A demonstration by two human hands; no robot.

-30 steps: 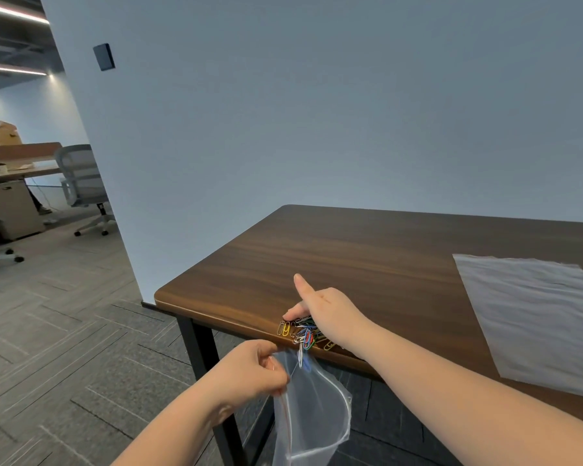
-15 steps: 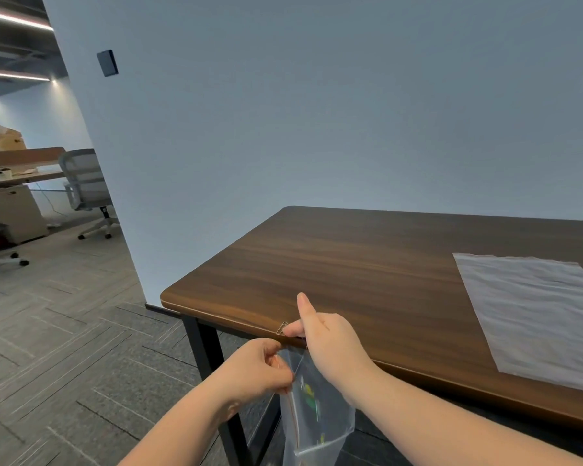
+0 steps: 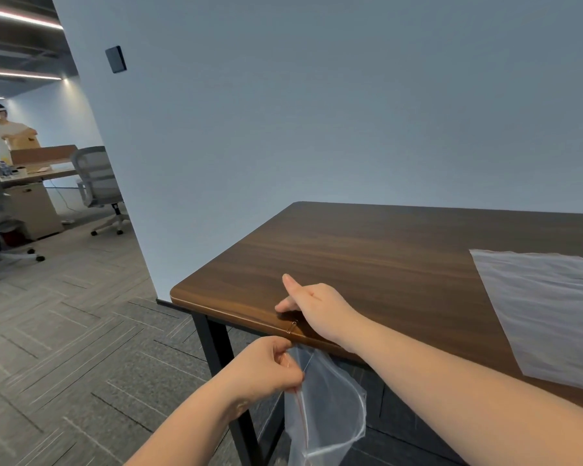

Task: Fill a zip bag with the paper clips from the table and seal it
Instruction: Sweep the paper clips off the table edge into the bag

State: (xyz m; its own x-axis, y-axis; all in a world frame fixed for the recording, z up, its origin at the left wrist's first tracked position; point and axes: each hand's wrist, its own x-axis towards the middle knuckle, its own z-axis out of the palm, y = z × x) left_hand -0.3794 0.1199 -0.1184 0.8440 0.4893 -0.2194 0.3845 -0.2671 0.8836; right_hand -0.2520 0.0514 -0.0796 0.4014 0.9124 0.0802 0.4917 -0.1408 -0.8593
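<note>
Paper clip [image 3: 291,327] slanting across table edge [image 3: 236,314], zip bag [image 3: 327,405] hanging mouth-up

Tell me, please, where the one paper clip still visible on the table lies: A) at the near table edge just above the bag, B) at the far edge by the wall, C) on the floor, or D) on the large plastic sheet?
A: the paper clip lies at the table's near edge, beside the right hand and above the zip bag.
</note>
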